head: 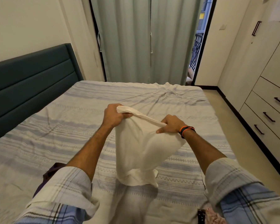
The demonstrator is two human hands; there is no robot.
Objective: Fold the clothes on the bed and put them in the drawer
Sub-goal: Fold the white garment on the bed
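A white garment hangs above the bed, its lower end bunched on the striped sheet. My left hand grips one upper corner of it. My right hand, with an orange and black band at the wrist, grips the other upper corner, and the top edge is stretched between them. A dark purple garment lies on the bed under my left forearm, mostly hidden. A pinkish patterned cloth shows at the bottom right edge. The drawers with dark handles stand shut in the wardrobe on the right.
A dark teal headboard runs along the left. Pale green curtains hang beyond the bed, with a gap to a balcony. A strip of floor lies between the bed and the wardrobe.
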